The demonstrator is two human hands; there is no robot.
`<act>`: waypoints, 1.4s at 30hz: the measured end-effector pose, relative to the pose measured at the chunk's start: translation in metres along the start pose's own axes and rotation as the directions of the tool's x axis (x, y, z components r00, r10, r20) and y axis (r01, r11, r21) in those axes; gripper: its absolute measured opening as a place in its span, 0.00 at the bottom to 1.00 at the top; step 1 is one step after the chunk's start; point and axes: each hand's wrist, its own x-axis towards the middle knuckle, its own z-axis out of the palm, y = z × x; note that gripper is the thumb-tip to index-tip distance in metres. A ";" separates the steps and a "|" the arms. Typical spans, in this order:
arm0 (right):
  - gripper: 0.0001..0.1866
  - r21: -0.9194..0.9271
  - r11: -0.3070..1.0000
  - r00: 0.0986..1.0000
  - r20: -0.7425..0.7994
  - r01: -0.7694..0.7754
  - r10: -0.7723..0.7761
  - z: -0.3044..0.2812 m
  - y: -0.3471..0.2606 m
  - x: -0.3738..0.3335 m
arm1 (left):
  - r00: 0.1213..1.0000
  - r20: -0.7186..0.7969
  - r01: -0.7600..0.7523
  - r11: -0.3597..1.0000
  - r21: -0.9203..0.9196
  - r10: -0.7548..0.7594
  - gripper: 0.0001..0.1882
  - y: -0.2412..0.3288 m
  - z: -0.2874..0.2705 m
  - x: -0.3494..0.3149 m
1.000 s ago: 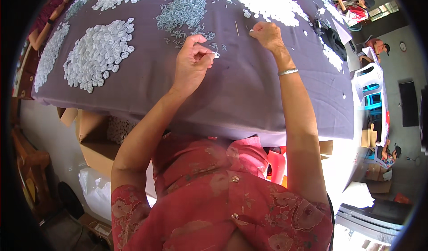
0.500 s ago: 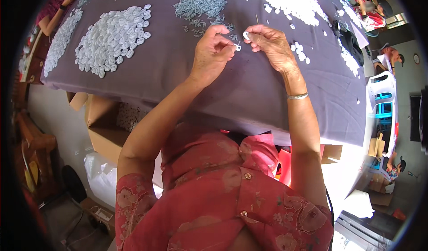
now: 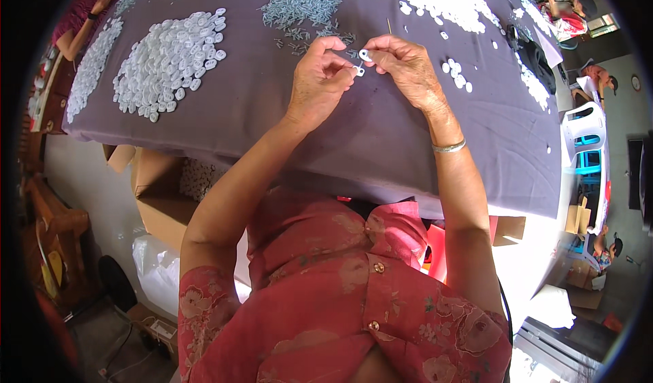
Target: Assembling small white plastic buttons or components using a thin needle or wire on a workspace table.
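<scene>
My left hand (image 3: 318, 80) pinches a small white plastic piece with a hole (image 3: 359, 71) between thumb and fingertips. A short thin pin seems to stick up from it. My right hand (image 3: 403, 67) grips a white oval piece with a hole (image 3: 365, 55), just above and right of the other. A thin pointed rod (image 3: 389, 26) juts up behind the right fingers. Both hands are over the dark tablecloth (image 3: 381, 145), the two pieces close together. Beyond them lies a heap of small grey-blue pins (image 3: 303, 5), with stray ones near my left fingers.
White oval pieces form a heap (image 3: 166, 63) on the left and a brighter pile (image 3: 442, 2) at the far right. Several loose ones (image 3: 456, 73) lie right of my hand. A cardboard box (image 3: 160, 206) stands below the table edge. Another person's arm (image 3: 85, 29) is at far left.
My right hand has moved left, bringing its white oval piece closer to the one in my left hand. The left hand has barely shifted and keeps its pinch.
</scene>
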 end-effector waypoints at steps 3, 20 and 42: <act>0.09 -0.032 0.999 1.000 0.015 0.009 -0.008 0.000 -0.001 0.000 | 1.000 0.002 0.007 1.000 -0.003 -0.007 0.18 0.001 0.000 0.000; 0.08 -0.056 0.997 0.998 0.031 0.052 -0.050 0.000 0.001 0.000 | 1.000 0.004 0.009 1.000 0.021 -0.009 0.18 0.001 0.000 -0.001; 0.06 -0.152 0.986 0.997 0.046 0.067 -0.061 0.000 -0.001 -0.002 | 1.000 0.012 0.002 0.999 0.045 -0.003 0.18 0.000 -0.001 -0.001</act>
